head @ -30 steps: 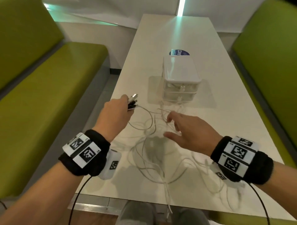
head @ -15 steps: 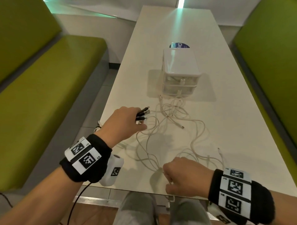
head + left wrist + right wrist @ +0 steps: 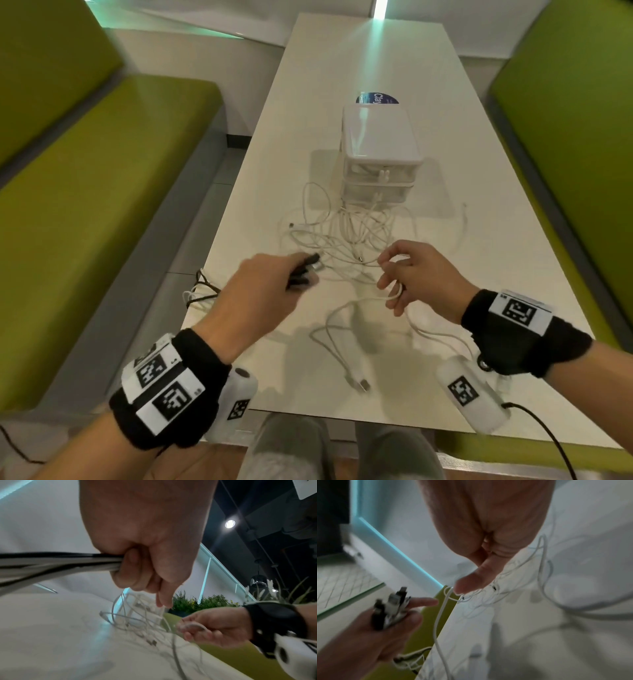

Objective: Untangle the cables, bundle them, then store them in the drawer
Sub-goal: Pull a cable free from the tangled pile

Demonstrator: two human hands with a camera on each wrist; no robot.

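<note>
A tangle of thin white cables point(image 3: 346, 236) lies on the white table point(image 3: 479, 260) in front of a small white drawer unit point(image 3: 378, 144). My left hand point(image 3: 263, 291) grips a bunch of cable ends point(image 3: 310, 265), black and white, with the plugs sticking out past the fingers point(image 3: 392, 605); their cords trail off the table's left edge point(image 3: 51, 563). My right hand point(image 3: 416, 274) holds one white cable point(image 3: 395, 296), looped round its curled fingers point(image 3: 193, 626), to the right of the left hand. That cable runs back along the table to a plug point(image 3: 359, 383) near the front edge.
The drawer unit's two drawers look closed, with a cable hanging at their front. A blue sticker point(image 3: 376, 98) lies behind the unit. Green benches point(image 3: 102, 178) flank the table on both sides. My knees point(image 3: 291, 448) are under the front edge.
My right hand came up from the table's front edge to the middle, drawing a white cable with it. The left hand shifted right and nearer, still gripping the plug ends.
</note>
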